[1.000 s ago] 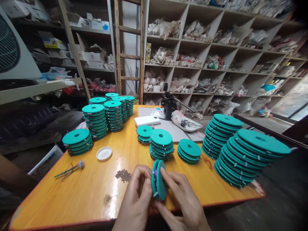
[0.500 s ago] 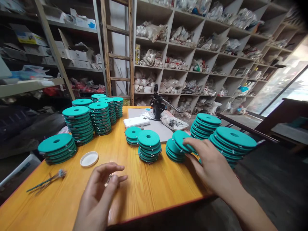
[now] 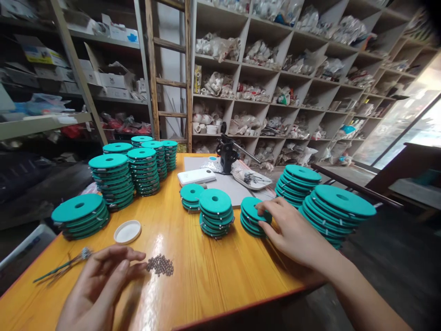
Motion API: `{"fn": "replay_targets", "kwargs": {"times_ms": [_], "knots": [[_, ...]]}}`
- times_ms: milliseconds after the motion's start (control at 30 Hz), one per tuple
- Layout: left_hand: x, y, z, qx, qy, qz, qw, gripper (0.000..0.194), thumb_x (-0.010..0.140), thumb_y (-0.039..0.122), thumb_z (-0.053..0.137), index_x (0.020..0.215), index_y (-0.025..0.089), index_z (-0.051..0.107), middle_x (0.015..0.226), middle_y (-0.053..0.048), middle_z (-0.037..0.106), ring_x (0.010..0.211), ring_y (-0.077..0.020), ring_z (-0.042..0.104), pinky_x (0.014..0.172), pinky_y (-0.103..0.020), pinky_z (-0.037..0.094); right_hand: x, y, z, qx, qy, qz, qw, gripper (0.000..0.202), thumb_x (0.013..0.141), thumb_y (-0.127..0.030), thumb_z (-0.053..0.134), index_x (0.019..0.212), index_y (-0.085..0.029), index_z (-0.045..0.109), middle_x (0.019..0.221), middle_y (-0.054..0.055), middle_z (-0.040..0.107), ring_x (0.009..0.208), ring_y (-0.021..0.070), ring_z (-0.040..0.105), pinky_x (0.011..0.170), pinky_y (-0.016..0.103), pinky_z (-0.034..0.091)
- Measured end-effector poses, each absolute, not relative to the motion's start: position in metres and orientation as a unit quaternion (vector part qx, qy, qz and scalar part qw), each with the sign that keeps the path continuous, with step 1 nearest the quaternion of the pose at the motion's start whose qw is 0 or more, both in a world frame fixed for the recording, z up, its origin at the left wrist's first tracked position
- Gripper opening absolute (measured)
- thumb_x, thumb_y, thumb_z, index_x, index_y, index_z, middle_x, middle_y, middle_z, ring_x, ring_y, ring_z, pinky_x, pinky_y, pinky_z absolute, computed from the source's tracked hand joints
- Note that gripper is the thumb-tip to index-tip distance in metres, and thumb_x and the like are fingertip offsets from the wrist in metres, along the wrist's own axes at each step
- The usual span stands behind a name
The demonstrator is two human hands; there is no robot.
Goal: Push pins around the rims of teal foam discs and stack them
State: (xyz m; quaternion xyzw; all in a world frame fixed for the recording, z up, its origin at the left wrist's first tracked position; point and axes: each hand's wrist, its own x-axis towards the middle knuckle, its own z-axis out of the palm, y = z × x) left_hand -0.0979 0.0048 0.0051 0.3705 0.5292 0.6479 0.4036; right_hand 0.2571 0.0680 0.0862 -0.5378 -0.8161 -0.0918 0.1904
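Spool [image 3: 248, 206] now level on stack [image 3: 251, 226], R hand [image 3: 298, 232] touching.

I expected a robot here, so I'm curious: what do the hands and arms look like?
They are human. The left hand and right hand look bare, with no gloves, rings or watch in sight. No sleeve shows on the right forearm.

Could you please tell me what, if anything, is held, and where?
The right hand touches the right rim of a spool, its grip unclear; the left hand seems empty.
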Motion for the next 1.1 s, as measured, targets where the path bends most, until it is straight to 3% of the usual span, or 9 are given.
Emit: {"fn": "replay_targets", "kwargs": {"times_ms": [133, 267, 500, 600, 700, 867, 933, 1000, 1100], "knots": [[-0.096, 0.004, 0.008, 0.38, 0.532, 0.637, 0.409, 0.039, 0.075, 0.048, 0.077, 0.1, 0.023, 0.06, 0.098, -0.003, 0.069, 0.091, -0.0212, 0.069, 0.076, -0.022, 0.06, 0.243, 0.069, 0.095, -0.495, -0.835, -0.09, 0.224, 0.008, 0.088, -0.017, 0.055, 0.094, -0.017, 0.059, 0.102, 0.009, 0.061, 0.099, 0.0235, 0.055, 0.086, 0.04, 0.047], [-0.091, 0.001, 0.014, 0.401, 0.556, 0.603, 0.408, 0.039, 0.077, 0.049, 0.075, 0.102, 0.024, 0.059, 0.096, -0.002, 0.069, 0.087, -0.0186, 0.07, 0.071, -0.017, 0.058, 0.204, 0.073, 0.108, -0.437, -0.857, -0.073, 0.262, 0.022, 0.096, -0.018, 0.048, 0.116, -0.019, 0.055, 0.118, 0.008, 0.06, 0.113, 0.0218, 0.05, 0.096, 0.04, 0.045], [-0.082, -0.001, 0.03, 0.352, 0.573, 0.602, 0.431, 0.05, 0.061, 0.054, 0.083, 0.092, 0.019, 0.067, 0.087, -0.005, 0.071, 0.08, -0.0193, 0.068, 0.065, -0.019, 0.058, 0.162, 0.086, 0.111, -0.395, -0.883, -0.062, 0.247, 0.017, 0.09, -0.024, 0.06, 0.106, -0.017, 0.063, 0.096, 0.007, 0.064, 0.096, 0.0241, 0.05, 0.086, 0.042, 0.047], [-0.07, -0.004, 0.036, 0.345, 0.531, 0.616, 0.468, 0.046, 0.07, 0.053, 0.079, 0.099, 0.019, 0.07, 0.084, -0.004, 0.071, 0.07, -0.0144, 0.067, 0.059, -0.017, 0.055, 0.16, 0.068, 0.108, -0.377, -0.879, -0.077, 0.281, 0.018, 0.09, -0.021, 0.059, 0.107, -0.017, 0.062, 0.1, 0.006, 0.064, 0.096, 0.0236, 0.049, 0.085, 0.04, 0.045], [-0.048, -0.008, 0.041, 0.388, 0.451, 0.56, 0.576, 0.05, 0.076, 0.062, 0.069, 0.095, 0.016, 0.07, 0.074, -0.004, 0.068, 0.04, -0.0069, 0.055, 0.035, -0.014, 0.037, 0.159, 0.04, 0.102, -0.326, -0.869, -0.145, 0.342, 0.018, 0.091, -0.018, 0.058, 0.108, -0.017, 0.064, 0.101, 0.006, 0.065, 0.093, 0.0218, 0.05, 0.083, 0.036, 0.043], [-0.019, -0.012, 0.043, 0.369, 0.409, 0.455, 0.699, 0.055, 0.065, 0.066, 0.075, 0.074, 0.014, 0.062, 0.055, -0.001, 0.062, 0.029, 0.0003, 0.036, 0.032, -0.011, 0.02, 0.165, 0.008, 0.082, -0.306, -0.851, -0.196, 0.38, 0.021, 0.091, -0.02, 0.059, 0.11, -0.018, 0.068, 0.106, 0.006, 0.068, 0.094, 0.0226, 0.053, 0.083, 0.033, 0.044], [-0.019, -0.016, 0.038, 0.379, 0.438, 0.453, 0.678, 0.055, 0.067, 0.067, 0.073, 0.078, 0.015, 0.063, 0.058, -0.001, 0.062, 0.03, -0.0007, 0.037, 0.033, -0.013, 0.023, 0.169, 0.003, 0.073, -0.316, -0.851, -0.186, 0.376, 0.022, 0.09, -0.02, 0.06, 0.111, -0.02, 0.068, 0.105, 0.005, 0.069, 0.093, 0.0223, 0.054, 0.083, 0.032, 0.046], [-0.026, -0.021, 0.031, 0.457, 0.473, 0.456, 0.6, 0.049, 0.082, 0.065, 0.06, 0.091, 0.017, 0.067, 0.064, -0.002, 0.064, 0.034, -0.005, 0.046, 0.036, -0.017, 0.032, 0.172, -0.001, 0.063, -0.333, -0.851, -0.161, 0.372, 0.024, 0.088, -0.02, 0.061, 0.111, -0.021, 0.068, 0.104, 0.004, 0.069, 0.09, 0.022, 0.055, 0.08, 0.032, 0.047], [-0.04, -0.027, 0.02, 0.645, 0.521, 0.417, 0.373, 0.027, 0.098, 0.04, 0.046, 0.097, 0.023, 0.068, 0.08, -0.003, 0.069, 0.064, -0.0155, 0.066, 0.059, -0.025, 0.049, 0.174, -0.006, 0.047, -0.36, -0.851, -0.099, 0.37, 0.024, 0.084, -0.018, 0.06, 0.106, -0.022, 0.068, 0.096, 0.003, 0.07, 0.085, 0.0207, 0.057, 0.074, 0.03, 0.049]]}}
